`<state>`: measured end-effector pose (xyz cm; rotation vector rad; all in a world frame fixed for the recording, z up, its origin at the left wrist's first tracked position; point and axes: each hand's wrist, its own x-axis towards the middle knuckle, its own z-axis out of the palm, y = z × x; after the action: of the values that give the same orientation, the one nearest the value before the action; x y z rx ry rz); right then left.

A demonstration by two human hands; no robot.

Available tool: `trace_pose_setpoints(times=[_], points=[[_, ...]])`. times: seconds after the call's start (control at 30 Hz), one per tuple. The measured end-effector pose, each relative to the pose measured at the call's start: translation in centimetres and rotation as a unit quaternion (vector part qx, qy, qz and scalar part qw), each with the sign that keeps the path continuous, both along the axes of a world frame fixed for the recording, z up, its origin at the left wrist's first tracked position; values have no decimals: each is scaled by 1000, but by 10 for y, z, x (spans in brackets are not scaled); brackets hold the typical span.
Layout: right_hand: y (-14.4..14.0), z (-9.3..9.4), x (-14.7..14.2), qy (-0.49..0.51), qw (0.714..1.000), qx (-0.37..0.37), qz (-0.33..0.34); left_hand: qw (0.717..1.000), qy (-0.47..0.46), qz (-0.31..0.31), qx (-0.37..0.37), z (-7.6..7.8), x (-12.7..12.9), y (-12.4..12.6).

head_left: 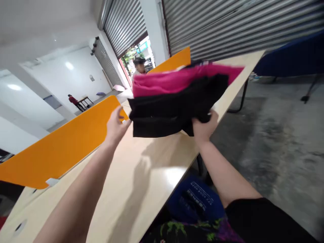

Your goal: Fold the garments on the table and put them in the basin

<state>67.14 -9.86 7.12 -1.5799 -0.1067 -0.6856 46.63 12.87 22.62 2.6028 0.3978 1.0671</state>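
pale wood counter runs away from the viewer, with an orange divider along its left edge. above it, the right hand has its fingers clamped on the lower right corner of a folded black garment, held just off the counter. the left hand is at the garment's left edge, fingers apart, barely touching. a pink garment lies on top of the black one. farther back, roller shutters and a person.

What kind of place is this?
Probably a workshop or warehouse workroom: long wooden tables with orange dividers, metal roller shutters and a bare concrete floor. Both hands are on folded clothes.
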Motion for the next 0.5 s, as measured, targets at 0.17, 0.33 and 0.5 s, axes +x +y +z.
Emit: trace_pose_setpoints(times=[0.17, 0.33, 0.5], points=[[9, -53, 17, 19, 959, -273, 71, 981, 191, 43, 0, -71, -45, -7], [22, -41, 28, 19, 918, -374, 130, 951, 276, 115, -84, -98, -143, 8], [28, -37, 39, 32, 893, -439, 95, 914, 237, 268, -193, -111, -262, 12]])
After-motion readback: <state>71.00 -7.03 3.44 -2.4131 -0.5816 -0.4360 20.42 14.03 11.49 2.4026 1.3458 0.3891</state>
